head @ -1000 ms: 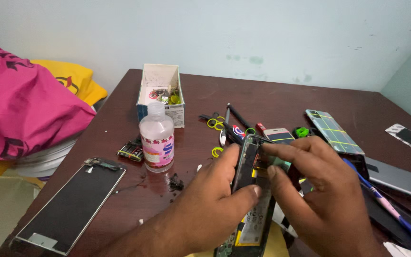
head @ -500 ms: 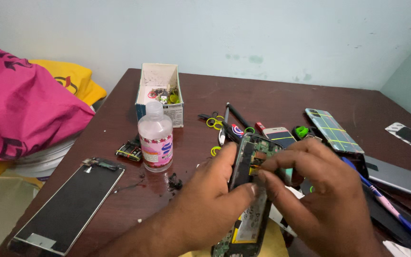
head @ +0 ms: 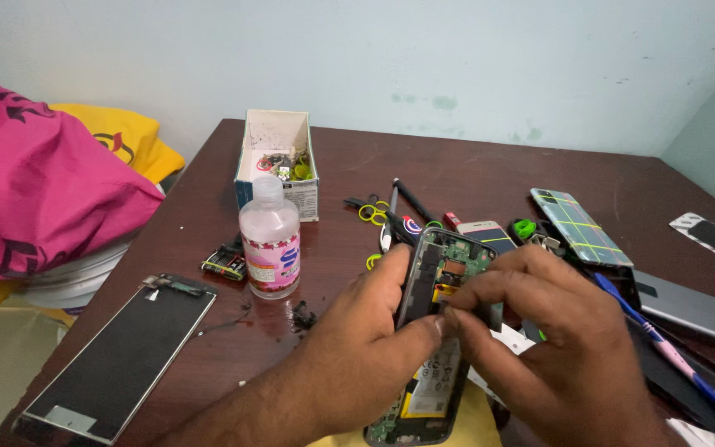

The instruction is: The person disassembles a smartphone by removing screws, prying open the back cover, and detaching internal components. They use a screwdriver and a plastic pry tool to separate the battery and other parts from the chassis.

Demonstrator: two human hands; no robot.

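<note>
I hold an opened phone [head: 439, 273] with its back off, so the green circuit board and the battery show. My left hand [head: 366, 348] grips its left edge, thumb pressed against the frame. My right hand [head: 539, 331] pinches at the middle of the phone's inside with thumb and forefinger; whether it holds a small part I cannot tell. The phone is tilted upright above the dark brown table [head: 490, 174].
A clear bottle with a pink label [head: 270, 240] stands left of my hands. A detached phone screen [head: 122, 356] lies at the front left. An open white box of small parts [head: 276, 157] sits behind. Other phones [head: 581, 225], scissors [head: 371, 211] and tools lie at the right. Pink cloth [head: 43, 182] is at the left.
The phone has turned more toward me, showing its circuit board. My right fingers have slid down from its top end to its middle. My left hand keeps its grip.
</note>
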